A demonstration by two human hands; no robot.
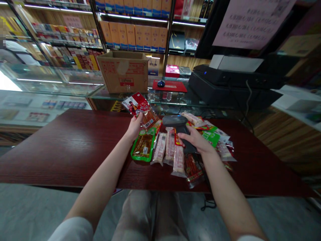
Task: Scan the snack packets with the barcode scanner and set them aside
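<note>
My left hand (135,126) pinches a red snack packet (149,119) with a clear window and a barcode, tilted above the table. In my right hand (197,138) is a dark grey barcode scanner (175,120), its head pointing left toward that packet. Below the left hand lies a green-edged snack packet (143,146) with brown contents. Several pale wrapped snack bars (159,149) lie between the hands. A dark reddish snack packet (193,169) rests under my right wrist. More packets, one with a green label (211,136), are heaped to the right of the scanner.
Behind the dark red table (82,147) runs a glass counter with an open cardboard box (125,73), a red mat (170,86) and a computer mouse (161,83). A black machine (233,80) stands at the right. Stocked shelves line the back; part of a person (17,53) shows at the left.
</note>
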